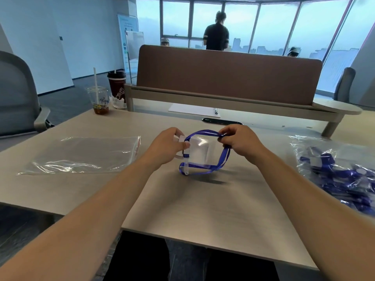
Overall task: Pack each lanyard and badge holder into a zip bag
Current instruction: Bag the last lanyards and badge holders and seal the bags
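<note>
Above the middle of the table my left hand (pixel 169 144) grips a clear badge holder (pixel 197 152) with a white card inside, thumb on its left edge. A blue lanyard (pixel 224 160) loops around the holder. My right hand (pixel 239 141) pinches the top of that loop, just right of the holder. An empty clear zip bag (pixel 85 155) with a red zip strip lies flat on the table to the left. At the right edge lies a large clear bag (pixel 343 173) holding several blue lanyards with badge holders.
Two drink cups stand at the far left of the wooden table (pixel 203 203): a clear one with a straw (pixel 98 100) and a dark red one (pixel 117 85). White paper with a pen (pixel 194 110) lies before a brown divider (pixel 227 76). An office chair (pixel 18 98) stands left.
</note>
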`<state>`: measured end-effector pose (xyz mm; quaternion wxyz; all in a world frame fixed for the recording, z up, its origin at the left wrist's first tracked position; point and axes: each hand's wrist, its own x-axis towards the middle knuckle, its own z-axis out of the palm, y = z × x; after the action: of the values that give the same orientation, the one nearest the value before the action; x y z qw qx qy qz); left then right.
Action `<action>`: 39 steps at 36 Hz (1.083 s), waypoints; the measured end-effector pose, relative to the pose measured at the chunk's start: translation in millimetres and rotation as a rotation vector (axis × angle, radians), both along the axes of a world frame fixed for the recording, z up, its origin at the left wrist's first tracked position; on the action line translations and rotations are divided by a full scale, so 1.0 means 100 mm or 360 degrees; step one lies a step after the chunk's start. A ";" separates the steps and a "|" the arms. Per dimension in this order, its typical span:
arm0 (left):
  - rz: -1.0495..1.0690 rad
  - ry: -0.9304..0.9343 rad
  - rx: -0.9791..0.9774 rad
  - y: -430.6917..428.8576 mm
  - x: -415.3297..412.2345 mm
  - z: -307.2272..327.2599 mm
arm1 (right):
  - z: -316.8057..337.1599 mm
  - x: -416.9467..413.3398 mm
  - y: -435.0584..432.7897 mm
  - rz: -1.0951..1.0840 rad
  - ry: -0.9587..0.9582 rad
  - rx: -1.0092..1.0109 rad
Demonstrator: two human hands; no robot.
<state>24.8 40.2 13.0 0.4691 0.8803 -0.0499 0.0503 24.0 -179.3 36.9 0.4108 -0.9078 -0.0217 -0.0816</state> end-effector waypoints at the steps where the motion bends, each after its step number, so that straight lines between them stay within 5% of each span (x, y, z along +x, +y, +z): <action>1: 0.0000 0.0007 0.0004 0.00 0.00 0.02 | -0.01 0.00 -0.03 -0.0022 0.0009 0.0100; 7: -0.0125 0.0136 -0.0290 -0.03 -0.02 0.12 | -0.05 0.04 -0.11 -0.0100 0.0024 0.0551; 16: 0.0049 0.0107 -0.0737 -0.11 -0.06 0.16 | -0.20 0.00 0.03 0.0087 0.0365 0.0483; 28: 0.0482 -0.0256 -0.0471 -0.07 -0.02 0.06 | -0.30 -0.11 0.26 0.0479 0.0648 0.0132; 39: 0.0292 -0.0313 -0.0055 -0.07 -0.07 -0.01 | -0.13 -0.14 0.29 0.0539 0.0318 0.0169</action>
<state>17.7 33.7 12.2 0.4705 0.8638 -0.0142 0.1798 10.2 -150.0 23.6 0.4660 -0.8719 -0.1287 0.0781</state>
